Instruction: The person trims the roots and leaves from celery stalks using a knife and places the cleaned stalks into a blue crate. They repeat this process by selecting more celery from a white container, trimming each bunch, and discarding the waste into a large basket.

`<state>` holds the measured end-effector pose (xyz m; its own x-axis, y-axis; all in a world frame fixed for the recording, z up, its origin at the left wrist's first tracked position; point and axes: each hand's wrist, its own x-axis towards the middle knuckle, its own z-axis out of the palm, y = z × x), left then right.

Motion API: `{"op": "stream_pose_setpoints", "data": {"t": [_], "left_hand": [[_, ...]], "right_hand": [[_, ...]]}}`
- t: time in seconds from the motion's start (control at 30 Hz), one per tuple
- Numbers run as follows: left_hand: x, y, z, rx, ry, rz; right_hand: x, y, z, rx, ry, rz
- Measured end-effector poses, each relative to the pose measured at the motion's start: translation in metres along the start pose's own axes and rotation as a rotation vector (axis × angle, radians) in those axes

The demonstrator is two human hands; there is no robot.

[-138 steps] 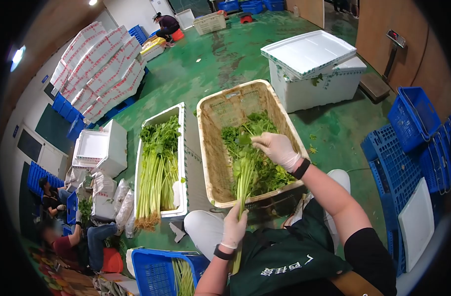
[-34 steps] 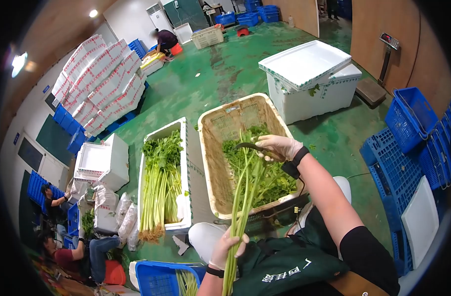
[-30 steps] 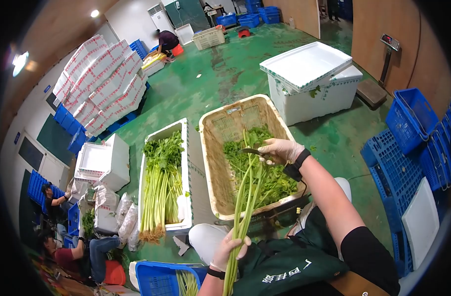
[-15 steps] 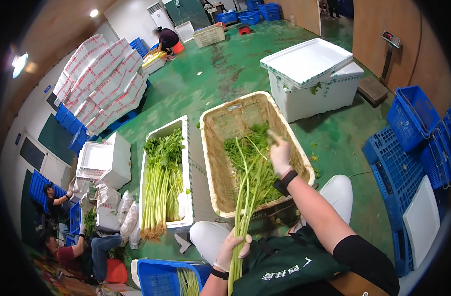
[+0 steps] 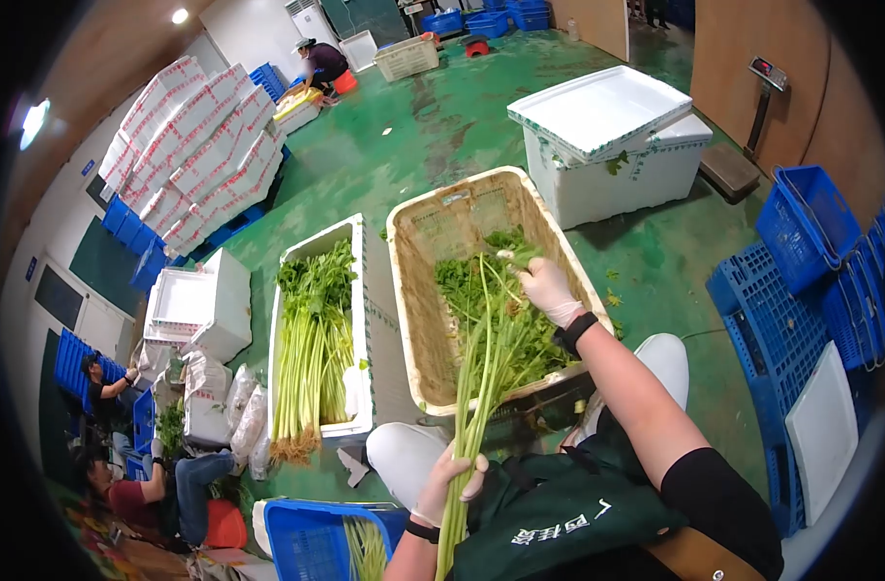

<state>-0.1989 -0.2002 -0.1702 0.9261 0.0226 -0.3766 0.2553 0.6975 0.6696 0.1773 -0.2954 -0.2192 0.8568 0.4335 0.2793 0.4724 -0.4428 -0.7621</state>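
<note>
My left hand [image 5: 449, 482], in a pale glove, is closed round a bunch of long green celery stalks [image 5: 473, 402] slanting up from my lap. The tops of these stalks reach over a dirty cream plastic crate [image 5: 404, 320]. Inside the crate lie loose celery leaves [image 5: 454, 281]. My right hand [image 5: 547, 290], gloved as well, is over the crate's right side, its fingers pinched on a small tuft of celery leaves [image 5: 526, 254]. Left of the crate, a white foam box [image 5: 362, 320] holds celery with roots [image 5: 311, 358].
A blue basket [image 5: 302, 547] with thin stalks stands by my left knee. Beyond the crate are lidded white foam boxes [image 5: 607, 179]. Blue pallets [image 5: 767, 329] and baskets [image 5: 801, 218] line the right. Several people work at the left and back.
My right hand has risen slightly up and right, now showing leaves at its fingertips. My left hand keeps its hold on the stalks. The view has shifted a little.
</note>
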Motion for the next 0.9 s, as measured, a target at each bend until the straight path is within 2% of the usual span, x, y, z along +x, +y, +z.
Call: {"op": "stream_pose_setpoints", "data": {"t": [0.03, 0.07, 0.13, 0.2, 0.27, 0.3, 0.33, 0.4, 0.43, 0.47, 0.53, 0.6, 0.7, 0.73, 0.8, 0.87, 0.9], "left_hand": [[-0.003, 0.000, 0.002, -0.083, -0.022, -0.002], [-0.006, 0.001, 0.002, -0.163, -0.046, -0.002], [-0.008, -0.001, -0.004, -0.230, -0.033, 0.001], [-0.004, -0.002, -0.014, -0.299, -0.026, 0.014], [0.001, -0.002, -0.021, -0.350, -0.019, 0.046], [0.003, 0.004, -0.015, -0.362, -0.035, 0.071], [0.005, 0.008, -0.011, -0.365, -0.038, 0.074], [0.008, 0.015, -0.007, -0.086, 0.024, 0.176], [0.010, 0.017, -0.004, -0.085, 0.025, 0.173], [0.011, 0.020, -0.002, -0.022, 0.047, 0.172], [0.012, 0.025, 0.003, 0.048, 0.063, 0.169], [0.012, 0.029, 0.006, 0.166, 0.037, 0.107], [0.013, 0.020, 0.006, 0.287, 0.103, 0.173], [0.012, 0.020, 0.006, 0.288, 0.106, 0.175], [0.008, 0.023, 0.008, 0.350, 0.118, 0.199], [0.007, 0.024, 0.014, 0.433, 0.163, 0.254], [0.007, 0.025, 0.015, 0.516, 0.206, 0.308]], "right_hand": [[-0.004, -0.010, -0.017, -0.227, 0.152, -0.210], [-0.001, -0.003, -0.019, -0.146, 0.181, -0.202], [0.008, 0.022, -0.017, -0.092, 0.238, -0.035], [0.003, 0.022, -0.020, 0.001, 0.127, 0.232], [-0.004, 0.047, -0.003, 0.185, -0.009, 0.162], [-0.023, -0.005, -0.033, 0.215, -0.185, 0.349], [-0.035, 0.020, -0.008, 0.259, -0.033, 0.116], [-0.057, -0.028, -0.031, 0.442, -0.222, 0.156], [-0.058, -0.024, -0.025, 0.510, -0.308, 0.127], [-0.059, -0.030, -0.026, 0.513, -0.306, 0.132], [-0.053, -0.043, -0.030, 0.454, -0.466, -0.015], [-0.040, -0.043, -0.029, 0.418, -0.498, -0.012], [-0.020, -0.041, -0.030, 0.513, -0.833, 0.292], [-0.015, -0.040, -0.030, 0.514, -0.835, 0.290], [-0.009, -0.038, -0.027, 0.260, -0.942, 0.337], [-0.016, -0.041, -0.024, 0.272, -0.893, 0.308], [-0.020, -0.044, -0.024, 0.360, -0.823, 0.187]]}}
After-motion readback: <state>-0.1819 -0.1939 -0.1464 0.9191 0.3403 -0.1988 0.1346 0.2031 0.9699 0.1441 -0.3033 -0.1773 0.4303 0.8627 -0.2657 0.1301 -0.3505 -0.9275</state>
